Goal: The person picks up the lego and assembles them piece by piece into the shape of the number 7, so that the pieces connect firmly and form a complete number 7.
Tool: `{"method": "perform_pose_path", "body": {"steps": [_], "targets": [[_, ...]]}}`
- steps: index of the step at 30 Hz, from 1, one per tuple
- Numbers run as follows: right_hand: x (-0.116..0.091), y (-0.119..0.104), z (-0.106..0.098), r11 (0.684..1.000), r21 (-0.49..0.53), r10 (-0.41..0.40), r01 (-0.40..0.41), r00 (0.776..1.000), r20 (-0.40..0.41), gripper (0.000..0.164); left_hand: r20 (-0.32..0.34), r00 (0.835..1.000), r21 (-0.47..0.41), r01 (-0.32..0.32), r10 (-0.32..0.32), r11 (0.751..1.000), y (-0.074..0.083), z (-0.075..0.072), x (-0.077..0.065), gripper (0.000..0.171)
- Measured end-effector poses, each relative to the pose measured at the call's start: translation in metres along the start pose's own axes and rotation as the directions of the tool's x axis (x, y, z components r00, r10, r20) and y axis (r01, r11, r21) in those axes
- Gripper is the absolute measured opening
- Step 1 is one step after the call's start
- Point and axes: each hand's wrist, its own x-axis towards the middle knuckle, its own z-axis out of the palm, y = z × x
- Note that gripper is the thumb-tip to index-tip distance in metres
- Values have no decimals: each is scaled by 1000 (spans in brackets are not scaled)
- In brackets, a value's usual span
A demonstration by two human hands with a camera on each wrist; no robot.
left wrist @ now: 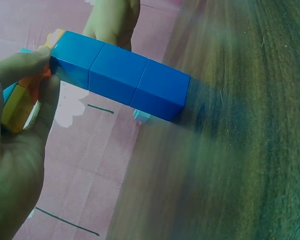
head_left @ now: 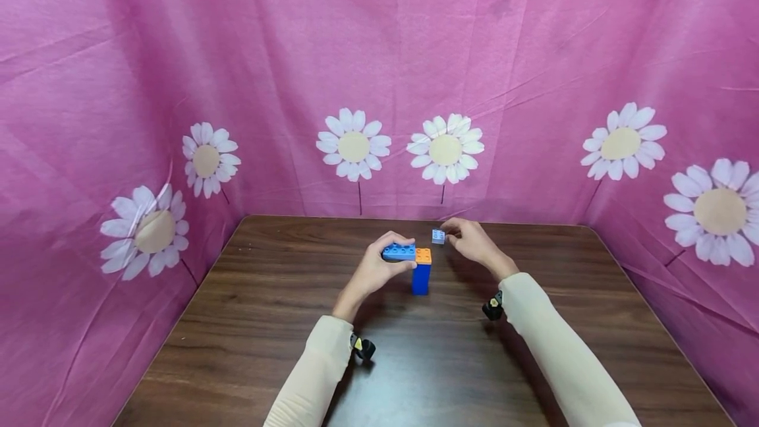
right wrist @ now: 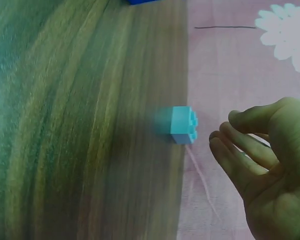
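Observation:
A column of several dark blue building bricks stands upright on the wooden table, topped by an orange brick. Beside its top is a longer light blue brick, which my left hand grips between thumb and fingers. From the left wrist, a yellow brick also shows inside that hand, partly hidden by the fingers. A small pale blue brick sits studs-up on the table behind the column. My right hand is just right of it, its slightly bent fingers apart from the brick.
The brown wooden table ends at a pink curtain with white daisies, which surrounds the back and both sides. A black wrist camera is strapped at the left sleeve, another camera at the right.

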Motion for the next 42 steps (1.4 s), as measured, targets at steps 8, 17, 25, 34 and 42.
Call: {"method": "perform_pose_path", "body": {"steps": [8,17,25,34,42], "targets": [[9,10,7,997,-74,10,-10,1000,9,37,17,1000,-4,-15,15,1000,-1,3,2,37],[13,14,20,987,-158,0,18,994,112,56,21,1000,-12,-2,3,1000,0,3,1,35],[8,12,28,984,-173,-17,34,995,96,35,15,1000,-6,8,-8,1000,-2,3,2,37],[4,14,33,982,-188,-3,19,996,85,28,57,998,30,27,-28,999,0,0,1,34],[3,13,34,978,-206,7,9,997,78,25,32,999,51,26,-28,998,1,1,2,32]]}}
